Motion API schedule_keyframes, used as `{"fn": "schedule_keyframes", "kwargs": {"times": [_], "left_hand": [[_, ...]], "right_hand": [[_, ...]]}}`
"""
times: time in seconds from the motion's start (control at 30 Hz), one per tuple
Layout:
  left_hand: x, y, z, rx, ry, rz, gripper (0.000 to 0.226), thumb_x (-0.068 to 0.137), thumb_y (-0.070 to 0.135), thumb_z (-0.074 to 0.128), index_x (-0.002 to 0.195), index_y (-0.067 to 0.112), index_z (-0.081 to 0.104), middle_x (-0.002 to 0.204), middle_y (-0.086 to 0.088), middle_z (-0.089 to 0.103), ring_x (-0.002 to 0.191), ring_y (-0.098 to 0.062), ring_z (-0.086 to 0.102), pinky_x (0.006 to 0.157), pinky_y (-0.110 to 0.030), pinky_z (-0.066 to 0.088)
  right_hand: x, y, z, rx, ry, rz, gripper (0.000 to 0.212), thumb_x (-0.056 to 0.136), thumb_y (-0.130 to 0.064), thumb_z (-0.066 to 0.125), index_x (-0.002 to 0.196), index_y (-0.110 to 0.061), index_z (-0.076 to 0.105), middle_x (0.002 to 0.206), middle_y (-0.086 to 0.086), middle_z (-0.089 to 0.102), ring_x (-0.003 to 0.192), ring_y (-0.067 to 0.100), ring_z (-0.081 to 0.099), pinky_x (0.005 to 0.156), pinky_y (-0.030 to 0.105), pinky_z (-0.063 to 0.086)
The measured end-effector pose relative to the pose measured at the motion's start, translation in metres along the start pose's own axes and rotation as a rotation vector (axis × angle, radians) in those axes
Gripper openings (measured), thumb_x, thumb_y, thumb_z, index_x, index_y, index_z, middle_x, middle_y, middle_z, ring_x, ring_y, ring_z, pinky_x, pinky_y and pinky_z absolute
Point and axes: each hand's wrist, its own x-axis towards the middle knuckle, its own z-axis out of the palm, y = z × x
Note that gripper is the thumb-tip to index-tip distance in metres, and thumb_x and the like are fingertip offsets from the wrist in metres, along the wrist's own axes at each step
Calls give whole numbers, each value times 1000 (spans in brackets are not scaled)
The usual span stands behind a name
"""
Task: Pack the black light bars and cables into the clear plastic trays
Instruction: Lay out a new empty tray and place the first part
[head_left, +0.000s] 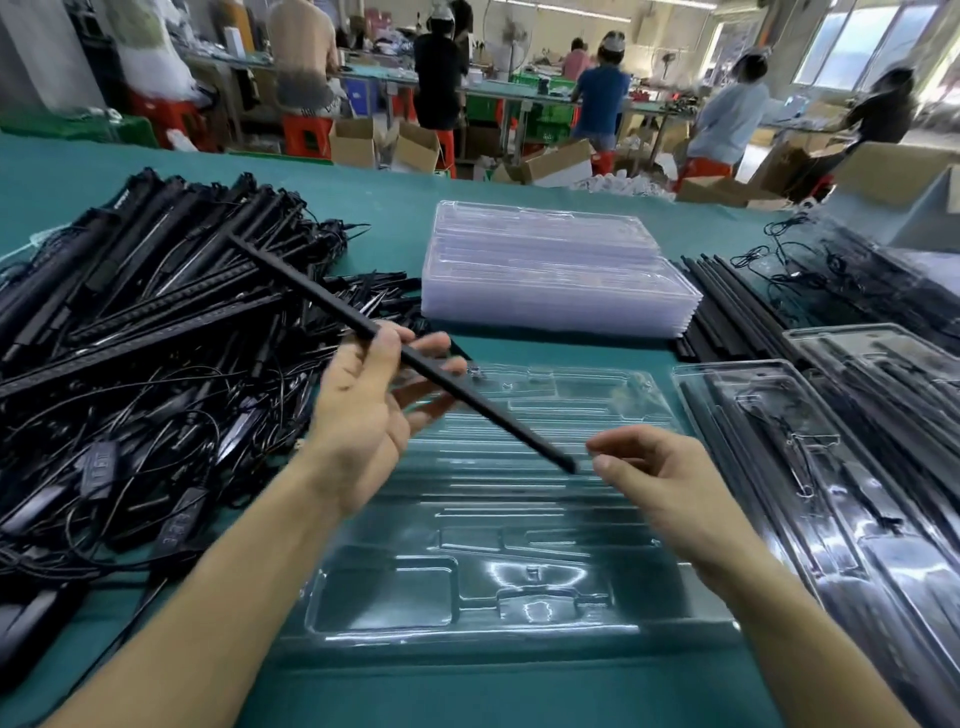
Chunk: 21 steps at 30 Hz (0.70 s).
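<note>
A worker's left hand pinches a black light bar between thumb and fingers. It grips near the bar's middle and holds it slanted in the air above an open clear tray on the green table. The right hand hovers just beside the bar's near tip, holding nothing, its thumb and forefinger loosely curled toward each other, seemingly ready to steady that end. The tray lies directly in front of the worker with its moulded channels facing up and unfilled, so this looks like the first piece of a new pack. The tangled pile of bars and cables sits within reach of the left hand that feeds from it. A stack of spare trays waits just beyond the open one. A row of loose bars lies to its right, and packed trays are set aside on the right. Other workers stand at benches in the background
</note>
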Motion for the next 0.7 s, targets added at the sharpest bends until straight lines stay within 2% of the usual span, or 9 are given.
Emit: {"fn": "schedule_keyframes", "kwargs": {"times": [0.07,0.13,0.23,0.37,0.43,0.5,0.53,0.6,0.7], "left_hand": [[6,12,4,21,7,186,19,104,31,39,97,20,53,90,-10,73,89,-30,72,84,-49,58],[10,24,5,114,-5,384,18,108,27,34,101,22,50,74,-4,61,74,-22,64,82,-45,58],[15,34,11,230,-45,577,19,108,24,31,109,22,50,65,4,43,61,-13,44,66,-32,47],[12,29,26,511,-201,745,25,107,23,36,125,17,52,63,-6,34,52,-15,34,47,-31,29],[10,20,32,718,-313,776,31,107,25,39,133,15,52,72,0,53,66,-2,55,58,-21,43],[9,8,32,1032,-396,765,35,102,36,42,134,28,55,92,2,67,89,-11,65,78,-32,52],[9,2,30,1211,-425,729,37,101,44,41,134,36,56,92,2,65,89,-15,62,78,-39,52],[7,-11,25,1494,-474,611,41,100,56,37,135,44,56,87,8,53,83,-10,52,73,-41,52],[3,-32,20,1579,-577,381,41,98,50,43,137,42,55,91,8,46,86,-11,48,81,-42,50]], "right_hand": [[0,3,-4,-37,62,-5,15,88,-11,70,90,-25,74,88,-10,75,86,6,69,82,27,51],[-2,8,-11,-24,122,12,13,88,-12,70,88,-25,75,86,-9,74,83,6,68,78,28,50],[-5,16,-21,38,201,56,16,89,-9,67,85,-22,75,82,-2,74,80,15,68,72,31,50],[-4,15,-26,158,253,128,21,92,-3,60,83,-17,73,77,3,74,74,16,67,66,29,50],[-2,11,-25,193,241,136,21,95,-6,57,86,-16,72,77,3,74,70,13,67,61,26,50],[0,5,-24,268,252,135,20,99,-13,52,93,-14,71,79,5,73,68,14,68,57,23,50],[1,3,-25,315,253,131,21,101,-18,49,98,-14,70,81,8,72,67,15,67,57,24,49],[2,-3,-26,410,212,136,28,103,-35,42,109,-20,66,87,9,72,69,20,67,58,28,49],[3,-7,-28,482,140,157,41,100,-52,37,116,-25,64,90,10,72,69,23,68,56,29,50]]}}
